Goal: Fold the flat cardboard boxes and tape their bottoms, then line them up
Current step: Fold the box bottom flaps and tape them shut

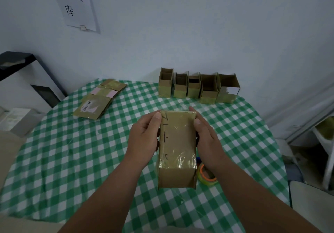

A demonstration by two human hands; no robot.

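Two hands, left [144, 133] and right [207, 138], gripping taped box [177, 142] by its sides above tabletop [72, 151]. Five boxes [197, 88] already lined behind. Risk: crushing walls, tape peeling if squeezed hard.

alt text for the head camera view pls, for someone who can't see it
Both hands, the left hand and right hand, grip a folded cardboard box with clear tape across its upward face, above a green checked tablecloth. Five open-topped boxes line the far edge, a stack of flat boxes lies far left, and a tape roll sits beside the held box.
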